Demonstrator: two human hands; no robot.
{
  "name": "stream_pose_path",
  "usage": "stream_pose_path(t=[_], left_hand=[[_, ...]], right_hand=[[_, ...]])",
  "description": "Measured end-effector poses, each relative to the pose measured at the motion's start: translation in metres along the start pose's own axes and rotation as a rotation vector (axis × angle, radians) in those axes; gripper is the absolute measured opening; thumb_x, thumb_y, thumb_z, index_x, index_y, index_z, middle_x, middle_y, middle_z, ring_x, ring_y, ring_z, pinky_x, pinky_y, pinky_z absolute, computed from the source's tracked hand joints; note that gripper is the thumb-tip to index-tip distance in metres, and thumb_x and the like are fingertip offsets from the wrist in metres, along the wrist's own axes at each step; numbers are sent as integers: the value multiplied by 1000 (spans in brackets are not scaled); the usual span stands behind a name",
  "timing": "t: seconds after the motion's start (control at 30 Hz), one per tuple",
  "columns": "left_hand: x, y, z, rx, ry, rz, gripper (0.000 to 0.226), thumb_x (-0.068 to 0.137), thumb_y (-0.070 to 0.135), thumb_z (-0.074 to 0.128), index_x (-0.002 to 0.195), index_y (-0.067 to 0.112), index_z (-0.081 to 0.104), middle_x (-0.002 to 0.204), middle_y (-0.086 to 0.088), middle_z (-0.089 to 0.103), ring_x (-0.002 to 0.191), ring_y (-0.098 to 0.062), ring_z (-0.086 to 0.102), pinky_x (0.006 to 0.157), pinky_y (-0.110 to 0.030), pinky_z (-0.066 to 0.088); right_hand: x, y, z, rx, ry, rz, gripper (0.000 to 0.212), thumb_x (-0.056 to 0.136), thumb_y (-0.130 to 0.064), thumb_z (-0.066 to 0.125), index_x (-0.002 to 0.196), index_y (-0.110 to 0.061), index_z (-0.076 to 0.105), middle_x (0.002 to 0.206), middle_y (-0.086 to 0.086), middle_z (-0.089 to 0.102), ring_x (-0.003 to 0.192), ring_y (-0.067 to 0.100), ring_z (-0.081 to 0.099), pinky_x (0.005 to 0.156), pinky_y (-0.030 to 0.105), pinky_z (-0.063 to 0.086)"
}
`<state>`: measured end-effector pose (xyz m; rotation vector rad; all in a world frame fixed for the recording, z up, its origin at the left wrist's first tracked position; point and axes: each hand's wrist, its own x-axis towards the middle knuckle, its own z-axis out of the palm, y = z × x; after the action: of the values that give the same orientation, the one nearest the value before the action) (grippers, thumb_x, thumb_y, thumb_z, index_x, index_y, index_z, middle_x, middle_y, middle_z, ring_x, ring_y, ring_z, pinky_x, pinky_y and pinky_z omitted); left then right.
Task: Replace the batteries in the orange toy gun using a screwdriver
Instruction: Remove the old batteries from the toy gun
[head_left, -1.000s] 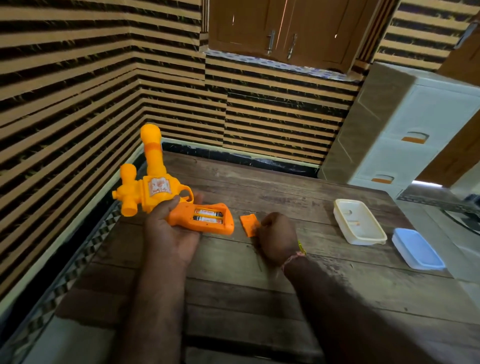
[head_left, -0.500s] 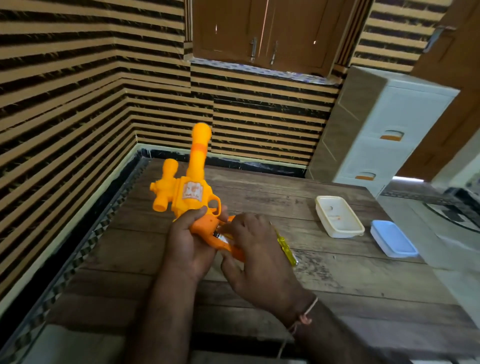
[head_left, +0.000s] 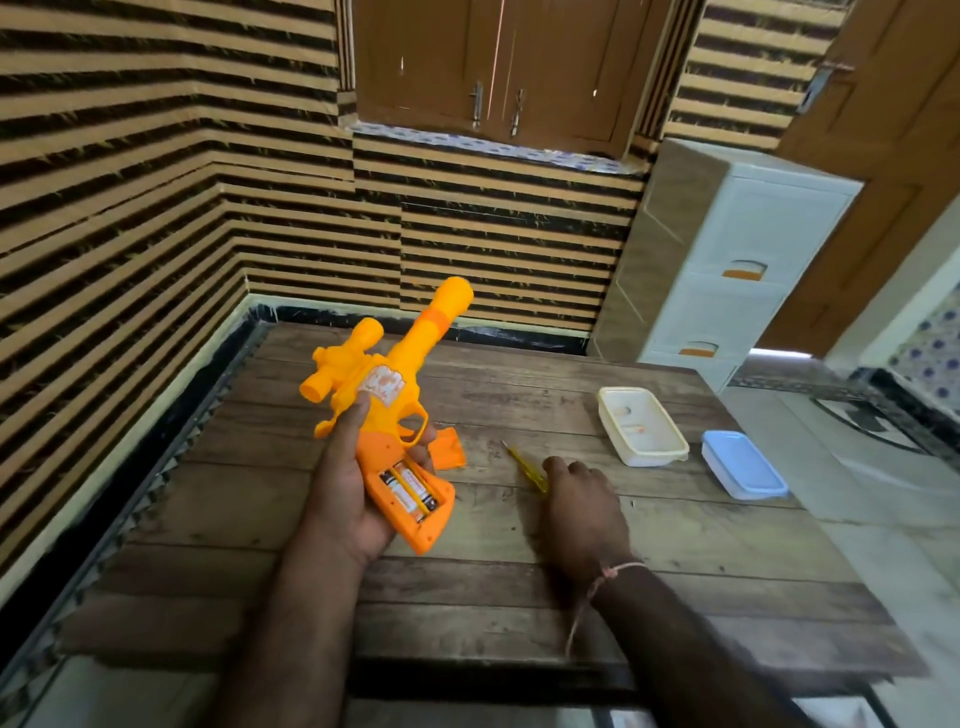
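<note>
The right hand (head_left: 582, 493) is curling over the screwdriver (head_left: 525, 466) on the table (head_left: 675, 545), its shaft pointing toward the cover (head_left: 448, 451); the left hand (head_left: 349, 499) is gripping the gun (head_left: 387, 395), batteries (head_left: 410, 487) showing.

Single head-worn wide-angle view, looking forward and down from above the near edge of the wooden tabletop (head_left: 519, 571), close enough for both forearms to fill the lower frame. Faces the striped wall beyond the tabletop's far edge. Takes in a white drawer unit (head_left: 727, 270) past the tabletop's far right corner.
</note>
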<state>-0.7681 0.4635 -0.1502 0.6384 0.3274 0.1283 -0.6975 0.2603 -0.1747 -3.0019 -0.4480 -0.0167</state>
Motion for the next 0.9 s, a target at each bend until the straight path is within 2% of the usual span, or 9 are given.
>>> stream_pose_path(t=[0.07, 0.17, 0.23, 0.3, 0.4, 0.53, 0.73, 0.83, 0.9], left_hand=[[1, 1, -1, 2, -5, -13, 61, 80, 55, 61, 116, 6, 62, 91, -16, 68, 67, -19, 60, 60, -28, 55], [5, 3, -1, 0, 0, -18, 61, 80, 55, 61, 115, 5, 62, 91, -17, 69, 63, -17, 61, 59, -28, 55], [8, 4, 1, -2, 15, -19, 60, 83, 54, 59, 118, 5, 62, 92, -18, 69, 59, -16, 61, 57, -28, 55], [13, 2, 1, 19, 29, -19, 60, 84, 55, 59, 119, 5, 61, 92, -18, 70, 60, -17, 61, 57, -28, 54], [18, -1, 0, 73, 50, -34, 60, 85, 56, 58, 116, 5, 63, 96, -20, 70, 66, -20, 63, 61, -29, 54], [22, -4, 0, 127, 35, -27, 53, 89, 55, 54, 112, 8, 65, 94, -19, 71, 70, -22, 63, 64, -32, 53], [26, -10, 2, 225, 53, 15, 56, 87, 56, 57, 118, 11, 67, 108, -26, 68, 84, -30, 66, 65, -36, 54], [25, -12, 3, 244, 36, 21, 46, 88, 54, 55, 103, 15, 75, 111, -26, 68, 86, -30, 68, 62, -34, 55], [24, -12, 5, 249, 23, 22, 42, 89, 52, 54, 90, 19, 80, 108, -24, 69, 86, -30, 69, 61, -32, 55]], right_hand=[[0, 1, -2, 126, 18, 27, 37, 91, -15, 48, 125, -29, 43, 106, 10, 64, 98, 29, 59, 81, 37, 47], [-9, -1, -14, 781, 127, 85, 24, 94, -5, 46, 100, -24, 59, 74, 4, 60, 67, 23, 56, 60, 33, 44], [-22, -10, -37, 1427, 6, 152, 22, 96, -7, 48, 96, -13, 68, 71, 6, 54, 61, 17, 49, 55, 30, 41], [-30, -18, -61, 1835, -199, 97, 20, 91, -13, 59, 107, -6, 69, 76, 7, 56, 62, 14, 51, 57, 27, 44], [-36, -29, -73, 1825, -103, -46, 31, 77, -2, 69, 107, -8, 68, 71, 4, 57, 58, 12, 48, 51, 22, 42], [-37, -40, -60, 1589, 211, -137, 7, 86, -14, 68, 93, -13, 67, 56, 2, 48, 47, 14, 41, 44, 25, 37], [-40, -50, -48, 1439, 260, -224, 14, 88, -26, 64, 95, -14, 66, 69, 17, 61, 56, 19, 58, 49, 25, 50], [-42, -51, -44, 1385, 299, -271, 7, 89, -19, 64, 96, -19, 66, 72, 18, 61, 61, 30, 60, 52, 31, 51], [-42, -51, -44, 1404, 288, -298, 9, 89, -14, 63, 96, -18, 65, 73, 6, 67, 62, 18, 65, 53, 24, 52]])
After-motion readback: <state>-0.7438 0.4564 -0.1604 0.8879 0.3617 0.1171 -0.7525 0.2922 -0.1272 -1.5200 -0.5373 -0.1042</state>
